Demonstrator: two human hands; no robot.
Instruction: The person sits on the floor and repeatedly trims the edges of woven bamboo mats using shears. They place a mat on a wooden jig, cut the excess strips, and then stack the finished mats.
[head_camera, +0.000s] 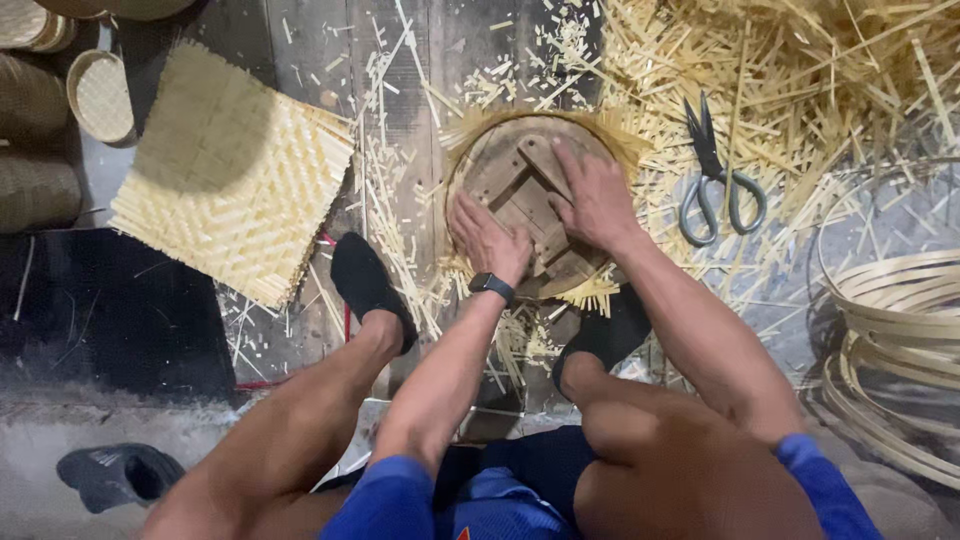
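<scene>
Far left: stacked round woven baskets (100, 95) at the frame edge, partly cut off. A dark shoe (120, 472) lies on the floor at lower left.

Next right: a square woven bamboo mat (235, 170) lies flat on the plank floor (310, 40), one corner near the person's left foot in a black sock (368, 285).

Centre: a round wooden mould (530, 200) sits on the floor between both feet, with wooden cross-pieces on its upper face. Bamboo strip ends (590, 293) stick out from under its rim, near and far side.

Left hand (488, 240): open, palm down, fingers spread, pressing flat on the mould's near-left part. A black watch (491, 286) is on that wrist.

Right hand (595, 200): open, palm down, fingers extended over the cross-pieces, pressing on the mould's right part. Neither hand grips anything.

Right of the mould: grey-handled scissors (715, 180) lie on the floor, blades closed and pointing away, just beside a heap of loose bamboo strips (800, 70) at upper right.

Far right: a coil of bamboo hoops (895, 320) rests on the floor, well apart from the hands.
</scene>
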